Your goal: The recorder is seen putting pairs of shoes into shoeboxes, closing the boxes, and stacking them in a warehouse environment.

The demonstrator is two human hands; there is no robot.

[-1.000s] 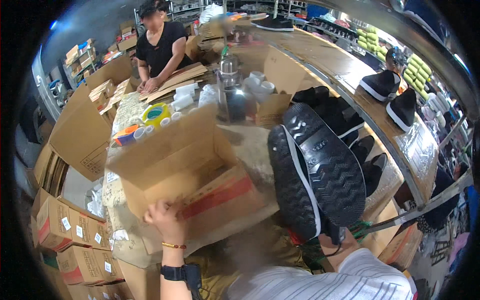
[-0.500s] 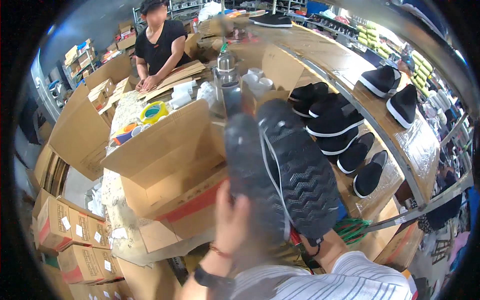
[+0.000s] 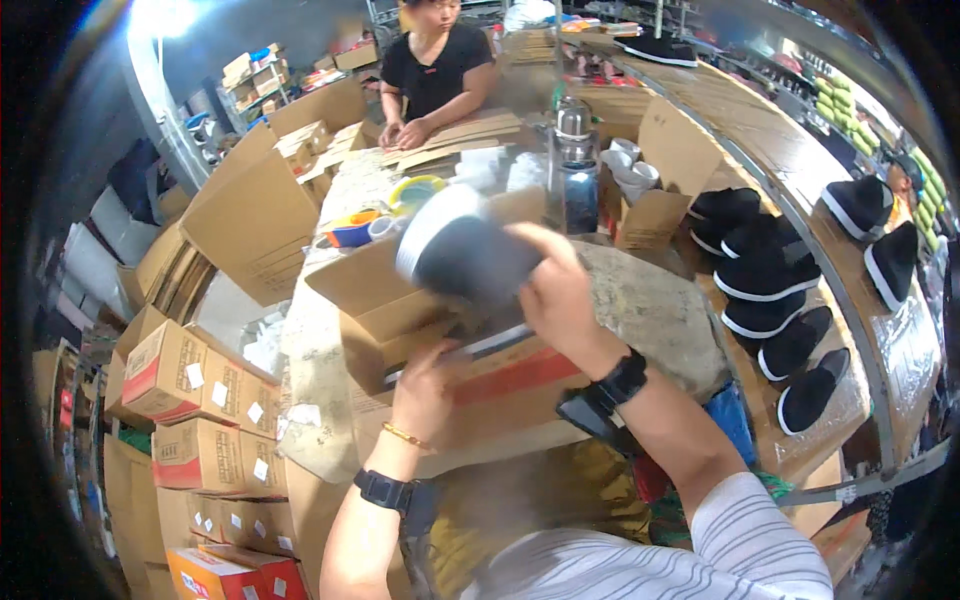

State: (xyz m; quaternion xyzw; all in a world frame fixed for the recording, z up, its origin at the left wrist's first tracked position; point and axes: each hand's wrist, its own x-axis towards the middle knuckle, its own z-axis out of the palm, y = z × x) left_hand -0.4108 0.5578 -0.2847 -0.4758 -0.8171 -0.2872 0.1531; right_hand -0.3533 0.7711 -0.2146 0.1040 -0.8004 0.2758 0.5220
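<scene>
My right hand (image 3: 560, 290) grips a black shoe (image 3: 470, 260) with a white sole edge, raised above an open cardboard box (image 3: 530, 405). This shoe is blurred by motion. Another black shoe (image 3: 500, 341) lies inside the box along its near wall, its white edge showing. My left hand (image 3: 428, 385) is at the box's near side, fingers curled at that lower shoe. Its fingertips are slightly blurred and partly lost against the dark shoe.
Several black shoes (image 3: 765, 265) stand on the wooden shelf at right. Behind the box are a tape roll (image 3: 415, 192), a clear bottle (image 3: 578, 195) and a carton of white rolls (image 3: 655, 225). Stacked cartons (image 3: 215, 385) fill the lower left. Across the table, a person (image 3: 432, 75) handles flat cardboard.
The two shoes, held together sole-up before, are now apart: one is in the box, the other in my right hand above it. The view has swung left.
</scene>
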